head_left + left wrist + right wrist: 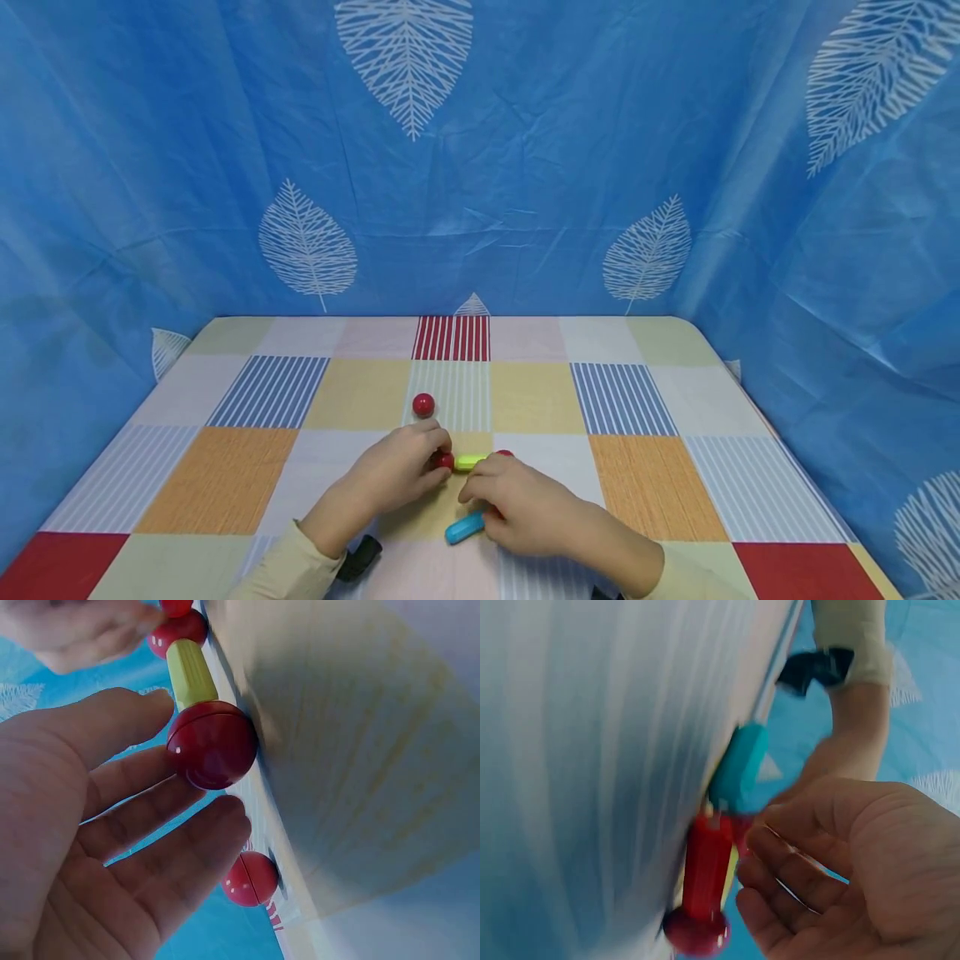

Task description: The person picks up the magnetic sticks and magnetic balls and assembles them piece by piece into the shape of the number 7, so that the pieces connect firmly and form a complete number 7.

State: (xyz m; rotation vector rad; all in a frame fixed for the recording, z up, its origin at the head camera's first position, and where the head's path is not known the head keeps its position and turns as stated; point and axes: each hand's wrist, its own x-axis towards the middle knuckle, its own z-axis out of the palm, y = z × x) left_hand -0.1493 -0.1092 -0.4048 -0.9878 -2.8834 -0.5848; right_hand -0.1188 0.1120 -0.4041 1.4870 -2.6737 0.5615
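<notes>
Joining seems underway, a red ball (pixel 447 462) touching the yellow rod (pixel 469 462) being loosely pinched by the left hand (pixel 399 468), apparently nothing by the half-curled right hand (pixel 528 504), and steady alignment seemingly called for.

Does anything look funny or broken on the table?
Nothing looks spilled or broken. One slightly odd thing: a lone red ball sits beyond the left hand, joined to nothing, while another red ball is at one end of the yellow-green stick.
</notes>
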